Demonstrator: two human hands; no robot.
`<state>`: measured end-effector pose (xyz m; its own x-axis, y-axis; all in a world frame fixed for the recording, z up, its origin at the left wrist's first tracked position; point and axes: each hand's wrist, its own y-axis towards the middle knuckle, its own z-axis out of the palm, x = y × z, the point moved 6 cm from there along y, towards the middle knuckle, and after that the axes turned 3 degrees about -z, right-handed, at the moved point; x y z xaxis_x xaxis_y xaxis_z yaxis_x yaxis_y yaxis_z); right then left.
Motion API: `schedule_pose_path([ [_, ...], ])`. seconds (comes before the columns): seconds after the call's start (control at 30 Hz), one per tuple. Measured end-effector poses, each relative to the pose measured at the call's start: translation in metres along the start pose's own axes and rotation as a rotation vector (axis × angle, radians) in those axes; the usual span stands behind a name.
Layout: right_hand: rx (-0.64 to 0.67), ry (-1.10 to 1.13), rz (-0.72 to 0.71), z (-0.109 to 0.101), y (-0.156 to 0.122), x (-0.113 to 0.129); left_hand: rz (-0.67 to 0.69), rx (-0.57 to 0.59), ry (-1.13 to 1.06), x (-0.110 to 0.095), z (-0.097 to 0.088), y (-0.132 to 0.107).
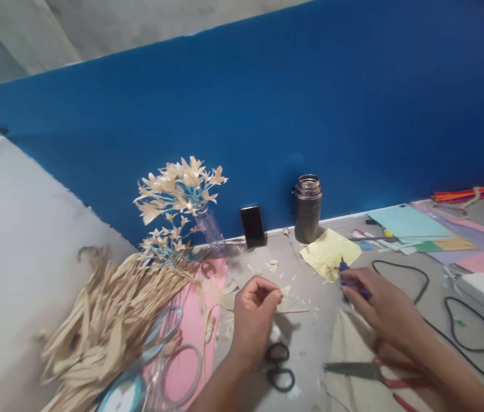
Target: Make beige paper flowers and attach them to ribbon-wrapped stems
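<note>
My left hand (254, 313) is closed in a pinch on a small beige paper piece (285, 290) at the fingertips, held over the grey table (306, 337). A thin beige strip (292, 311) lies just under it. My right hand (380, 302) is wrapped around a blue tool (349, 279), its tip near a crumpled yellow paper (328, 252). Black-handled scissors (278, 366) lie below my left wrist. Red-handled scissors (375, 373) lie under my right forearm.
A heap of beige paper leaves (104, 320) and a bottle holding paper flowers (182, 194) sit at left on pink paper (190, 337). Tape rolls (151, 366), a phone (253, 226), a dark flask (307, 209), coloured sheets (431, 234) and black cables (456, 326) surround the blue partition (310, 114).
</note>
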<state>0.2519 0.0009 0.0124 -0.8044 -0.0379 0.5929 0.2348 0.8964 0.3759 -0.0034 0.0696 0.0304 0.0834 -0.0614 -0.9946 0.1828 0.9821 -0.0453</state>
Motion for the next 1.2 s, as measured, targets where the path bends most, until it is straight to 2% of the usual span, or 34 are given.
schedule_pose_path([
  [0.1,0.01,-0.341,-0.113,0.001,-0.007,-0.045,0.065,0.023,0.103,0.002,0.01,0.024],
  [0.17,0.065,-0.427,-0.128,0.008,-0.011,-0.067,0.045,0.07,0.138,0.01,0.023,0.043],
  [0.23,0.099,-0.47,-0.111,0.013,-0.014,-0.078,0.023,0.122,0.201,0.019,0.04,0.063],
  [0.43,0.112,-0.447,-0.084,0.021,-0.01,-0.076,0.03,0.21,0.308,0.037,0.089,0.12],
  [0.53,0.106,-0.38,-0.084,0.02,-0.008,-0.076,0.018,0.236,0.324,0.052,0.104,0.14],
  [0.6,0.103,-0.317,-0.069,0.019,-0.008,-0.081,0.001,0.252,0.329,0.065,0.107,0.148],
  [0.7,0.066,-0.158,-0.019,0.011,-0.011,-0.091,-0.015,0.263,0.318,0.08,0.105,0.152],
  [0.77,0.033,0.012,0.068,0.002,-0.015,-0.099,-0.013,0.261,0.298,0.083,0.103,0.152],
  [0.9,0.062,0.533,0.367,-0.008,-0.024,-0.108,-0.002,0.249,0.233,0.072,0.103,0.144],
  [1.0,0.017,0.877,0.438,-0.013,-0.025,-0.099,-0.015,0.28,0.172,0.057,0.109,0.131],
  [1.07,-0.021,0.956,0.431,-0.013,-0.024,-0.092,-0.046,0.326,0.122,0.049,0.114,0.12],
  [1.2,-0.003,0.932,0.439,-0.004,-0.025,-0.084,-0.106,0.356,0.061,0.041,0.118,0.106],
])
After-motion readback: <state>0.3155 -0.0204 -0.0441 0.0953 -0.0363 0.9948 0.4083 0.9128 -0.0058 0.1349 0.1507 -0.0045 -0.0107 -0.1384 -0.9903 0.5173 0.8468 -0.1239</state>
